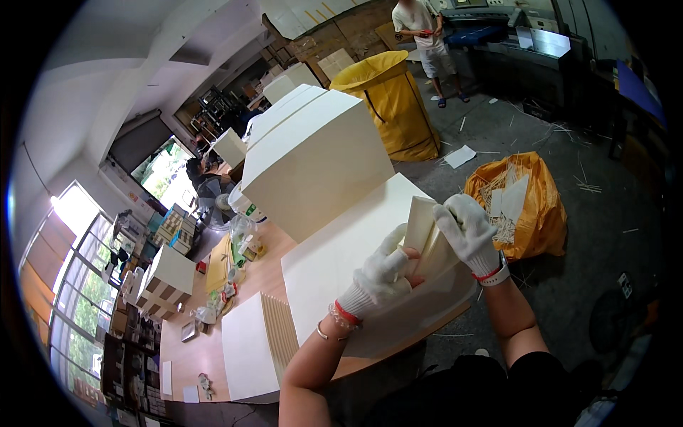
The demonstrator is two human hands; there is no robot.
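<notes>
Both of my hands wear white knit gloves. My left hand [380, 274] is closed around the lower left side of a narrow cream-white paperboard piece [421, 222], with bare fingertips showing. At the piece's upper right edge, my right hand [466, 231] has its fingers curled and pinched. The piece stands tilted up above a wide white board sheet [331, 267] lying on the table. Whether it is one folded piece or several layers, I cannot tell.
Beyond the sheet rises a tall stack of white boards [320, 164]. Another board stack [252, 345] lies on the wooden table [274, 245] at left. An orange bag of paper strips [548, 220] sits right; a yellow bag [398, 107] and a person [427, 35] are farther back.
</notes>
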